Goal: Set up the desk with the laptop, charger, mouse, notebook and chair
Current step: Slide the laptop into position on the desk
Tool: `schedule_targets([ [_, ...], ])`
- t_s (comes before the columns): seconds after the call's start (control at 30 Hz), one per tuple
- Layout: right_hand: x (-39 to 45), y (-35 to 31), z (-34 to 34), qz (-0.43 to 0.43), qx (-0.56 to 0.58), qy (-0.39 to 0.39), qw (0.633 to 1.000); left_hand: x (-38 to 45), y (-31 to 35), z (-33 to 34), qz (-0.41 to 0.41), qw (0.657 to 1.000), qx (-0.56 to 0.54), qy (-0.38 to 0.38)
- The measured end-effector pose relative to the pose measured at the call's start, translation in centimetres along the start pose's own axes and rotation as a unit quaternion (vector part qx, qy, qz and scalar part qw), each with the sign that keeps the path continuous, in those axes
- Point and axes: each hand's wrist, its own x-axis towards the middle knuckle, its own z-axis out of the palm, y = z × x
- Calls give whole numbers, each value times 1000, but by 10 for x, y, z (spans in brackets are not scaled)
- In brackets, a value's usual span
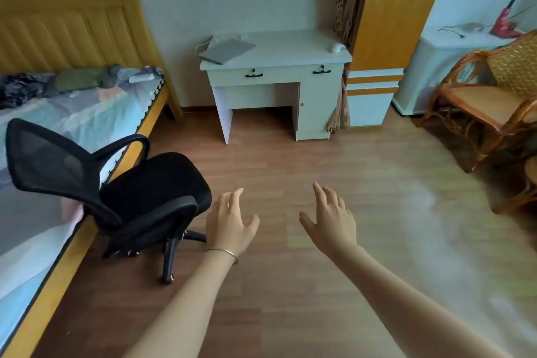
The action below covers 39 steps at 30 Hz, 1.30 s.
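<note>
Two bare hands reach forward over the wood floor (290, 160), the left hand (229, 222) and right hand (331, 219) both empty with fingers spread. One black office chair (130, 192) stands at left beside the bed (87, 125), well apart from the desk. Against the far wall, one white desk (290, 52) carries one closed laptop (226, 50) with a white cable and one white mouse (336, 47); a rattan chair (488, 102) stands at right.

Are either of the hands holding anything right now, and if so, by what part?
Nothing is held. The left hand and right hand are both open with fingers spread, out over bare floor, apart from the office chair.
</note>
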Motion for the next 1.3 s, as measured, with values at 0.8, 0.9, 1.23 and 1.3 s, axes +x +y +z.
schedule_targets([
  [0.8, 412, -35, 60, 77, -1, 13, 997, 417, -61, 75, 13, 999, -22, -43],
  [0.9, 473, -39, 66, 78, -2, 7, 997, 475, -67, 86, 19, 999, -24, -40],
  [1.23, 715, -52, 94, 49, 30, -19, 998, 692, -82, 125, -26, 999, -34, -20],
  [1.3, 767, -56, 91, 48, 35, -15, 998, 742, -81, 125, -28, 999, -38, -7],
])
